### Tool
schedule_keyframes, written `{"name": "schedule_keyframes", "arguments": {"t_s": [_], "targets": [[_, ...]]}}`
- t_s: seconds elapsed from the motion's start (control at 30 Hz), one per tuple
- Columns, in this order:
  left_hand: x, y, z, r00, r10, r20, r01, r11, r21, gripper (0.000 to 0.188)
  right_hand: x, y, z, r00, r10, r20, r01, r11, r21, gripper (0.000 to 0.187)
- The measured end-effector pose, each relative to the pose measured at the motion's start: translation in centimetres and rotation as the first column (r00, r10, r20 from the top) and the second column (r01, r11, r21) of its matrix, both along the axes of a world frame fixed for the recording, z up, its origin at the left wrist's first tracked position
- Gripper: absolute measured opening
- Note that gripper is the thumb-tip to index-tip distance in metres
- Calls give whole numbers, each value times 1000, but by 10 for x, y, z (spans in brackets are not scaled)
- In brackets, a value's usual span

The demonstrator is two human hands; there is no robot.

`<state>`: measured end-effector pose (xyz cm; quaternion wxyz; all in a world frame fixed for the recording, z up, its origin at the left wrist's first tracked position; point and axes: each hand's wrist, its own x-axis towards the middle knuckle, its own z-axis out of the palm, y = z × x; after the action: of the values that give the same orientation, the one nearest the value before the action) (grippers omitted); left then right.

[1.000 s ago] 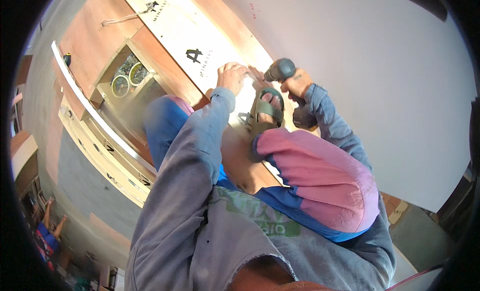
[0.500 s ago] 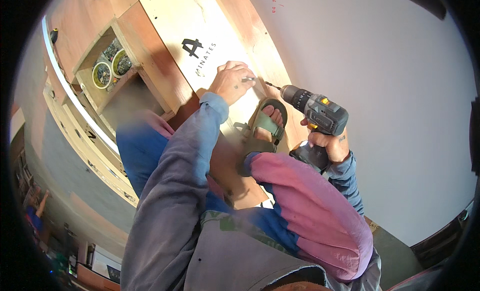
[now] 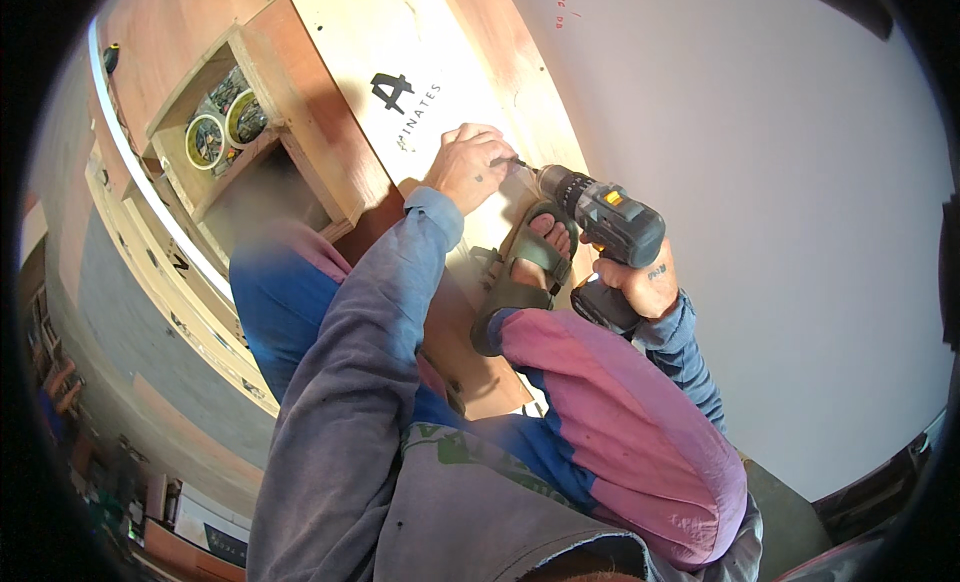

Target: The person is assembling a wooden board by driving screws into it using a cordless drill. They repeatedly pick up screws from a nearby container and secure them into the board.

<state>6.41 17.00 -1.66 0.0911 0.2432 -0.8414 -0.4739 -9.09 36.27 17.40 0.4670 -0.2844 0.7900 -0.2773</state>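
My right hand (image 3: 648, 279) is closed round the grip of a grey and black cordless drill (image 3: 618, 220). The drill lies almost level, its chuck (image 3: 562, 187) pointing left toward my other hand. Over a pale printed board (image 3: 440, 57), my left hand (image 3: 470, 167) pinches a small dark screw (image 3: 512, 162) between thumb and fingers. The drill's bit reaches the screw's end; whether they touch is too small to tell. Just below the drill's nose, my sandalled foot (image 3: 540, 252) stands on the wood.
A wooden box (image 3: 240, 57) left of the board holds two yellow-rimmed tubs (image 3: 205, 142) of small hardware. A large pale panel (image 3: 780, 232) fills the right side. Behind a white curved edge (image 3: 150, 192) at left lie more boards. Another person's arm shows at far lower left.
The drill has moved left and slightly up, bringing its bit to the screw in my left hand. My left hand has shifted slightly right.
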Motion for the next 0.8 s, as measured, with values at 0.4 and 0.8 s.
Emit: {"name": "schedule_keyframes", "arguments": {"t_s": [0.4,0.8], "targets": [[6,0,7,999,-34,11,35,974,-226,20,-12,-56,27,951,257,-174,-254,966,42,37],[-36,13,107,840,505,-200,-212,645,734,21,-18,-72,36,921,363,-144,-344,929,139,34]]}}
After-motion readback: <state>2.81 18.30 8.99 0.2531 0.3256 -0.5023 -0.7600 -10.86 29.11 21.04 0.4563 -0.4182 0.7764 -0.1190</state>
